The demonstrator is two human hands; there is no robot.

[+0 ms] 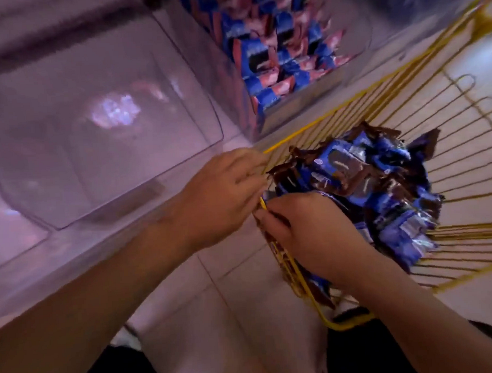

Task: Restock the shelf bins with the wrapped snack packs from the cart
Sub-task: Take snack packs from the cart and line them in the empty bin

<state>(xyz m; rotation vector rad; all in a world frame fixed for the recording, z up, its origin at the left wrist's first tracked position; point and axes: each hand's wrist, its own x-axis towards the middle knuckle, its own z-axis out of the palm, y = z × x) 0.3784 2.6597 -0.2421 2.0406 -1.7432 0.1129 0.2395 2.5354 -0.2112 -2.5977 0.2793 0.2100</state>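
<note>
A heap of blue and brown wrapped snack packs lies in the yellow wire cart at the right. My left hand reaches over the cart's near-left rim with its fingers curled at the edge of the heap; what it grips is hidden. My right hand is just below it, its fingers closed down into the packs at the cart's rim. A clear shelf bin at the left looks bare inside. A second clear bin at the top centre holds several blue and pink packs.
The cart stands on a pale tiled floor, close against the shelf front. The yellow rim bar runs under my right wrist. My dark trousers show at the bottom.
</note>
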